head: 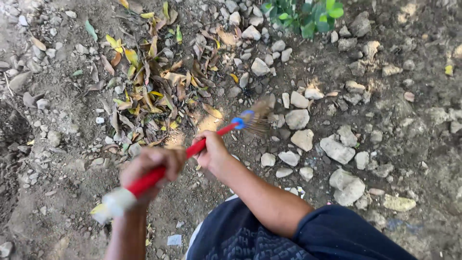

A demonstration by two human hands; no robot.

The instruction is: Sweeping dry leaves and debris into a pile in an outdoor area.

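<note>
Gripped red broom handle (192, 151) with both hands: left hand (151, 168) wrapped low near white end, right hand (211, 151) closed higher up. Bristles (257, 118) motion-blurred over stones (303, 139), beside dry leaf pile (149, 91). Left fingers blurred, forearms cut off at frame edge.

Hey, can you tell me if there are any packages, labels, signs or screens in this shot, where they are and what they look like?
No signs, screens or clear labels.
Small scrap: on the dirt at the bottom, beside the dark clothing; flat, squarish, pale grey-white; possibly paper or wrapper, too blurred to tell.
Light scraps: on the ground right of the right forearm, near grey stones; small, whitish, kind unclear.
</note>
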